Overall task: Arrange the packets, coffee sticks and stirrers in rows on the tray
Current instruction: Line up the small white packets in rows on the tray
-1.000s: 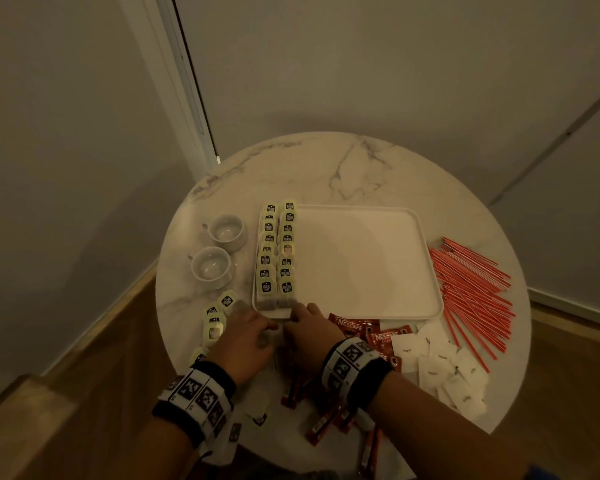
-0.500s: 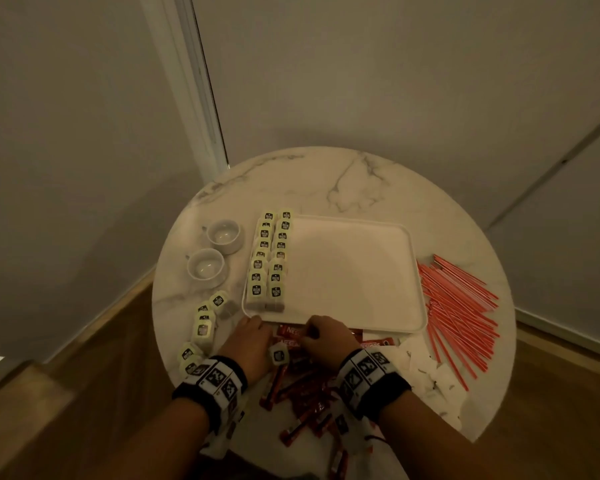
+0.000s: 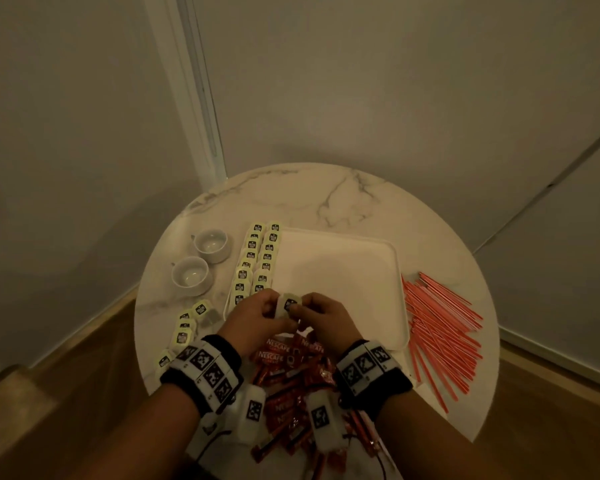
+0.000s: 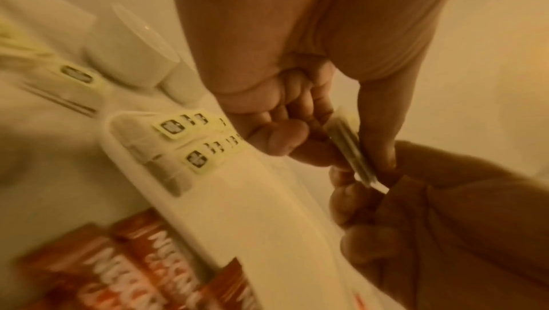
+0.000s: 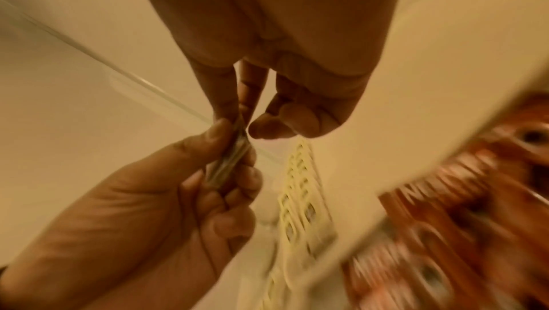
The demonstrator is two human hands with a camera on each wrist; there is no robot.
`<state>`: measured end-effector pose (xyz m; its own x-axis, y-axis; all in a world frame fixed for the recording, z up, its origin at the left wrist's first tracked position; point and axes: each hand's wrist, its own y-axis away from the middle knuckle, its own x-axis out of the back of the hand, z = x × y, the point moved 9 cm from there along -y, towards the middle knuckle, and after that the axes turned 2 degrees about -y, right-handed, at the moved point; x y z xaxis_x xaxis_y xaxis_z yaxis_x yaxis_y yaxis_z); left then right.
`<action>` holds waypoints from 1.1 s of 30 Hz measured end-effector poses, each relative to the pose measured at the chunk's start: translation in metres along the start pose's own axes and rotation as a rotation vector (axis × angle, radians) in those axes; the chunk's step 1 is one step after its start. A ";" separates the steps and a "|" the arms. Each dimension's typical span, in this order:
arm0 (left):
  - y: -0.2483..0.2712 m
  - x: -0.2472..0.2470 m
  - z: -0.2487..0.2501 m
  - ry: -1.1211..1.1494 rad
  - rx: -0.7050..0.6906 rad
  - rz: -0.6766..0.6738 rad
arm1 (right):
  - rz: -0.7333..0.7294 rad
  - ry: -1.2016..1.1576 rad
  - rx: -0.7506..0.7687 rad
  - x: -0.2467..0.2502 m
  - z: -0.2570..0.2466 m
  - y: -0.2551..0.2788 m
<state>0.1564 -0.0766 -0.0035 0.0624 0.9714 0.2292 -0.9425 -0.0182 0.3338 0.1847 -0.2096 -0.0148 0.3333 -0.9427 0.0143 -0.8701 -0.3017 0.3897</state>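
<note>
A white tray lies mid-table with two rows of pale packets along its left edge. Both hands hold one pale packet just above the tray's near left corner: my left hand pinches its left side, my right hand pinches its right side. In the left wrist view the packet shows edge-on between thumb and fingers. In the right wrist view the packet is pinched by both hands. Red coffee sticks are heaped in front of the tray. Red stirrers lie to its right.
Two white cups stand left of the tray. Several loose pale packets lie at the table's near left. The round marble table stands in a wall corner, with wooden floor below its edges.
Both hands have risen from the heap of sticks in front of the tray and now hold one pale packet between them above the tray's near left corner.
</note>
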 end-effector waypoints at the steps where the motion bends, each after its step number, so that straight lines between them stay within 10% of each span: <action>1: -0.003 -0.001 0.005 0.029 -0.004 0.006 | 0.011 -0.013 0.017 0.004 -0.010 -0.002; 13: -0.035 0.042 0.002 0.045 0.016 0.224 | 0.075 0.036 -0.101 0.016 -0.043 -0.094; 23: -0.020 0.042 -0.025 -0.220 -0.072 0.043 | 0.235 0.442 -0.185 0.033 -0.018 -0.232; 33: -0.005 0.054 -0.054 -0.219 -0.050 -0.023 | 0.353 0.495 -0.088 0.027 -0.028 -0.238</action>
<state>0.1469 -0.0111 -0.0424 0.1487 0.8966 0.4172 -0.9547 0.0202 0.2968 0.4112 -0.1587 -0.0811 0.1781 -0.7991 0.5743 -0.9325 0.0492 0.3577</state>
